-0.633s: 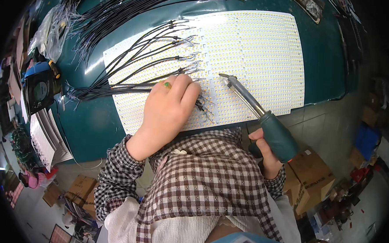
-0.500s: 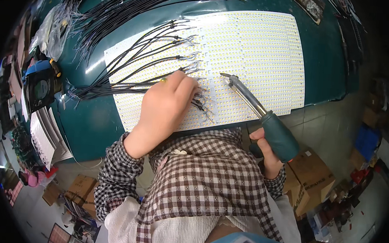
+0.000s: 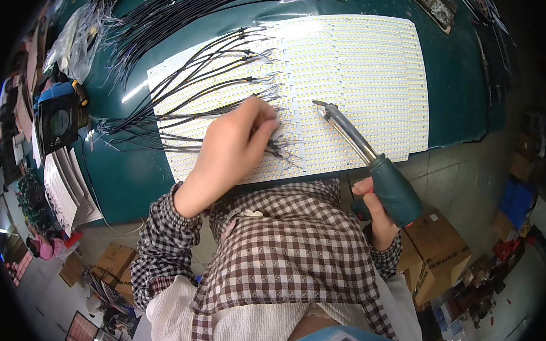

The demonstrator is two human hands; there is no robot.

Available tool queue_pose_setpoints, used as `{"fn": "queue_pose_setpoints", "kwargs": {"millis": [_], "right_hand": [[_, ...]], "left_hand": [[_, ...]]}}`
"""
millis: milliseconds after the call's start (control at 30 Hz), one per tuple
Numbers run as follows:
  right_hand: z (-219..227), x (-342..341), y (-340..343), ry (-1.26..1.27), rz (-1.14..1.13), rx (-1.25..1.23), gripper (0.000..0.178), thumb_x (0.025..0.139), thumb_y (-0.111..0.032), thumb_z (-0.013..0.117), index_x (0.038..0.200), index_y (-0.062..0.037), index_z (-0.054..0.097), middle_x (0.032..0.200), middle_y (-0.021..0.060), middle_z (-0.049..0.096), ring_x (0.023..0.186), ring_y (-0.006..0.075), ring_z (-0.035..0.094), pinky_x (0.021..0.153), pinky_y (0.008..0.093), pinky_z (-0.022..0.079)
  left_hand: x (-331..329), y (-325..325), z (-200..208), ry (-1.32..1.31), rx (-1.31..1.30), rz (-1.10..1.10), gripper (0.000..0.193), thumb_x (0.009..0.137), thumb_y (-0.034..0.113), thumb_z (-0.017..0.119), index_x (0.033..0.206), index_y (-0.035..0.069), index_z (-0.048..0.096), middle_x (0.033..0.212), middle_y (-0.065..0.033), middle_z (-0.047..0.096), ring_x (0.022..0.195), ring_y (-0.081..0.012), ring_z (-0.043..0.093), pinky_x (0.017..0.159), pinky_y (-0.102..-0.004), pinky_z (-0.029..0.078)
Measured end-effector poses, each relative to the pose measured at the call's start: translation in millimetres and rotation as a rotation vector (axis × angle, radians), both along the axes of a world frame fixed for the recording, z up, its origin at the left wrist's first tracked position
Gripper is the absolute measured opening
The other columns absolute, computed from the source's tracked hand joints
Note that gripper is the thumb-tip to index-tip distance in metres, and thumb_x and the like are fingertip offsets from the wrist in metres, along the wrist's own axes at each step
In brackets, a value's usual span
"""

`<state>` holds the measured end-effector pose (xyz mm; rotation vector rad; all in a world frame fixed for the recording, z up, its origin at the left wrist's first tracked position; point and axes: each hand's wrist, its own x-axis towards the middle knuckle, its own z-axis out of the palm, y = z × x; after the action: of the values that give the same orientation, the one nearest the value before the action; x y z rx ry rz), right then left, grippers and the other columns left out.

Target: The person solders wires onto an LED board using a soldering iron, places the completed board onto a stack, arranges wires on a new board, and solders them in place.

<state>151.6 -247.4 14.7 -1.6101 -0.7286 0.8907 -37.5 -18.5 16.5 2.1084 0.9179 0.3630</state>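
Note:
In my right hand [image 3: 380, 220] is a soldering gun [image 3: 396, 190] with a dark green handle. Its metal tip is raised over the white LED boards [image 3: 364, 70], which are covered in rows of small yellowish LEDs. My left hand [image 3: 231, 143] hovers over the left part of the boards, thumb and fingers bent together in a pinch. Whatever is between those fingertips is hidden. Black cables [image 3: 194, 83] with stripped ends fan out across the boards from the left, some passing under my left hand. Loose wire ends [image 3: 280, 149] lie just beside it.
More black cables [image 3: 188, 12] are bundled along the far side of the green table [image 3: 124, 175]. At the left stand a blue-and-black device [image 3: 60, 113] and a clear plastic bag [image 3: 75, 49]. Cardboard boxes [image 3: 438, 253] sit on the floor at the right.
My left hand has shifted slightly, its fingers drawing back and changing their bend. Some lower cables have spread apart. The soldering gun has moved slightly to the right.

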Motion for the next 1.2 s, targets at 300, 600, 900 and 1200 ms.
{"fn": "queue_pose_setpoints", "kwargs": {"millis": [300,600,900,1200], "right_hand": [[2.9,0.1,-0.6,0.027,0.005,-0.013,0.047,0.083,0.007,0.073,0.127,0.0074,0.055,0.099,0.0126,0.072,0.091,0.0189,0.07,0.081,0.0323,0.059],[7.5,-2.1,4.3,0.064,-0.017,-0.027,0.049,0.083,0.007,0.074,0.128,0.008,0.055,0.106,0.0176,0.072,0.092,0.0201,0.071,0.081,0.0318,0.06],[11.1,-1.1,-0.3,0.029,0.038,-0.067,0.054,0.08,0.0,0.08,0.128,0.0105,0.056,0.1,0.0163,0.073,0.088,0.0179,0.072,0.079,0.0309,0.06],[7.2,-1.9,-1.4,-0.085,0.144,-0.03,0.057,0.079,0.001,0.081,0.129,0.0102,0.056,0.095,0.0126,0.074,0.088,0.0157,0.071,0.081,0.0292,0.058]], "left_hand": [[-1.5,9.9,-2.7,-0.026,0.305,-0.264,0.013,0.085,0.001,0.07,0.096,0.004,0.063,0.087,-0.0082,0.061,0.068,-0.0269,0.063,0.059,-0.0349,0.05],[10.1,4.0,-7.5,-0.13,0.037,-0.036,0.008,0.084,0.002,0.069,0.09,0.003,0.062,0.083,-0.0088,0.06,0.065,-0.0224,0.06,0.058,-0.0316,0.047],[13.9,9.5,-4.2,-0.101,-0.102,-0.002,0.005,0.08,0.004,0.068,0.08,0.004,0.063,0.077,-0.0076,0.06,0.064,-0.0223,0.062,0.059,-0.0337,0.049],[16.4,2.3,-9.1,-0.123,-0.041,0.049,0.006,0.078,0.004,0.068,0.078,0.005,0.062,0.075,-0.008,0.059,0.063,-0.0238,0.061,0.057,-0.0356,0.048]]}}
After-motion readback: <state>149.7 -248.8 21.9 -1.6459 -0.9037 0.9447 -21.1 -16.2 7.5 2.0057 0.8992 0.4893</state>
